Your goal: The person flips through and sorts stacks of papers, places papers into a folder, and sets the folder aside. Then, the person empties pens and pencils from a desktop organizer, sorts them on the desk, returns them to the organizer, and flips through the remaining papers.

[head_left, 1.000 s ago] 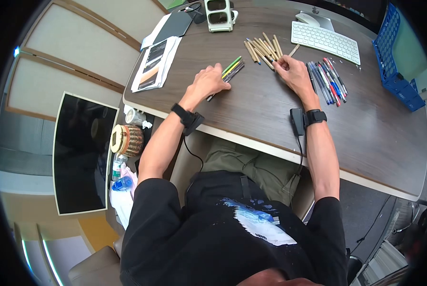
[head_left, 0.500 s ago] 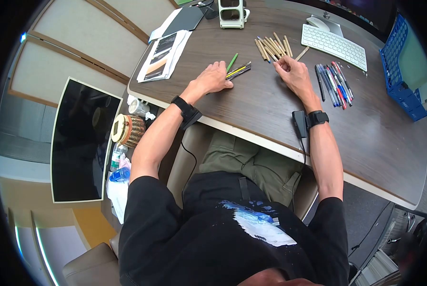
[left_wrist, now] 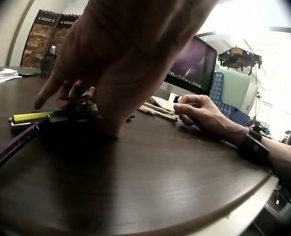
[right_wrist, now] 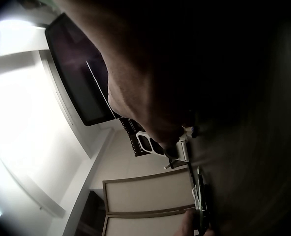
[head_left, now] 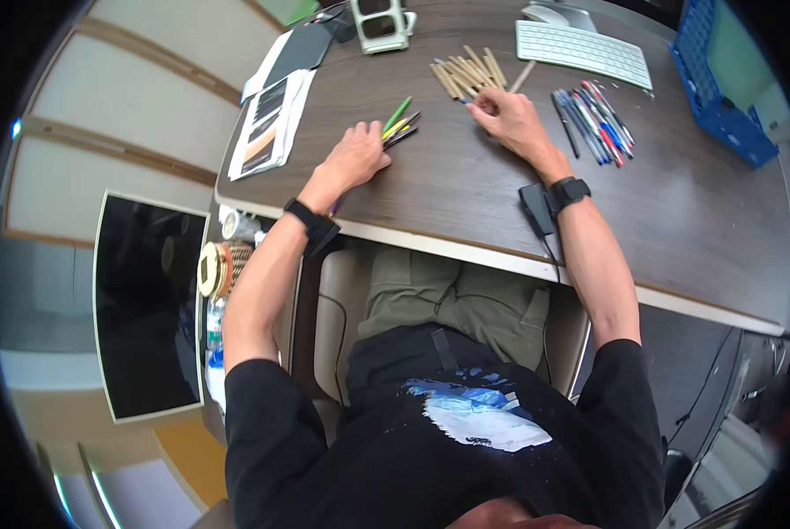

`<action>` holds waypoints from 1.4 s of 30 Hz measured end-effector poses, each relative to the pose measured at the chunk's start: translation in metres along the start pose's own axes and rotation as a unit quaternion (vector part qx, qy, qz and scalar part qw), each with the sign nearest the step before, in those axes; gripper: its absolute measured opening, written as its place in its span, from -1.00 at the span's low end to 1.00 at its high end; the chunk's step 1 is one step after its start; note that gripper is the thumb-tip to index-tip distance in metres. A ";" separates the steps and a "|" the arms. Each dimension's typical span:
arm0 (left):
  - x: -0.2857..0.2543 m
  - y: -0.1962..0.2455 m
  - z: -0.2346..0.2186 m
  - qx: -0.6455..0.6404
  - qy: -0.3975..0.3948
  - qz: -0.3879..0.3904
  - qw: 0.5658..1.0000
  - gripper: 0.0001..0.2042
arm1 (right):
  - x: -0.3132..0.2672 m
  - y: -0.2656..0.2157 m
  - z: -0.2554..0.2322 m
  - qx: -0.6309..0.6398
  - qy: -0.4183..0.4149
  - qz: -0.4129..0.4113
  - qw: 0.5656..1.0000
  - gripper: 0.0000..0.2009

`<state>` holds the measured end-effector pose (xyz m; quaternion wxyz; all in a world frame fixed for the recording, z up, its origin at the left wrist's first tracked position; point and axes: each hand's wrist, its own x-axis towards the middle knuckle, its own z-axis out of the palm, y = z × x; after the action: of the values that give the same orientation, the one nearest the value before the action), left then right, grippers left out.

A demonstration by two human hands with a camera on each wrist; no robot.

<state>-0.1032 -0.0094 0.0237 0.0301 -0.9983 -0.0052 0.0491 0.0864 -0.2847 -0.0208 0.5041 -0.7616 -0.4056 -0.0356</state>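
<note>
My left hand (head_left: pixel 352 161) rests over a small bunch of pencils or pens on the desk, fingers on one side and thumb on the other. Beyond its fingers stick out a green one (head_left: pixel 397 114), a yellow one (head_left: pixel 394 130) and a black one (head_left: pixel 404 137). In the left wrist view a purple pencil (left_wrist: pixel 15 146) slants toward the camera from under the fingers. My right hand (head_left: pixel 516 123) has loosely curled fingers, its fingertips close to the near ends of a pile of beige pencils (head_left: pixel 463 74), with nothing seen in its grasp.
Right of the right hand lie several blue, red and black pens (head_left: pixel 596 125). A white keyboard (head_left: pixel 582 53) and a blue basket (head_left: pixel 721 115) stand farther back. Papers (head_left: pixel 270 123) lie at the left, and a white-framed holder (head_left: pixel 381 25) stands at the back.
The camera view has shifted. Under my left hand the pencils have turned and spread, and a purple end now shows near the wrist. My right hand stays by the beige pencils.
</note>
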 end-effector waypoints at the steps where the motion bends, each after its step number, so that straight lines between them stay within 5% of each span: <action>1: -0.004 0.000 0.001 0.025 0.023 0.014 0.999 -0.53 | 0.001 -0.001 0.000 0.020 0.003 -0.016 1.000 -0.72; 10: -0.006 0.016 -0.009 0.245 0.033 0.154 0.957 -0.79 | 0.000 -0.006 0.001 0.014 -0.006 -0.024 1.000 -0.75; 13: -0.007 0.031 -0.009 0.176 0.102 0.193 0.960 -0.74 | -0.001 -0.004 0.007 0.008 0.013 -0.120 0.993 -0.76; 18: 0.011 0.050 -0.007 0.095 0.123 0.231 0.960 -0.65 | -0.003 -0.012 0.003 -0.030 -0.090 -0.115 0.989 -0.53; 23: 0.005 0.046 -0.019 -0.151 0.124 0.131 0.972 -0.52 | -0.006 -0.022 -0.002 -0.043 -0.157 -0.105 0.981 -0.55; 26: -0.011 0.034 -0.026 -0.159 0.080 0.036 0.983 -0.45 | -0.007 -0.022 0.002 -0.036 -0.172 -0.088 0.981 -0.60; 33: -0.024 0.022 0.020 -0.198 0.141 0.034 0.969 -0.47 | -0.012 -0.024 0.029 -0.026 -0.109 -0.143 0.983 -0.63; 37: -0.013 0.041 0.008 -0.376 0.136 0.025 0.916 -0.40 | -0.016 -0.034 0.027 -0.035 -0.143 -0.113 0.983 -0.63; 42: -0.012 0.020 0.027 -0.387 0.216 0.003 0.897 -0.26 | -0.016 -0.036 0.026 -0.062 -0.146 -0.114 0.981 -0.59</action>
<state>-0.1176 -0.0284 -0.0028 -0.3583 -0.9173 -0.0145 -0.1734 0.0432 -0.2674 -0.0146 0.3834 -0.7372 -0.5564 -0.0063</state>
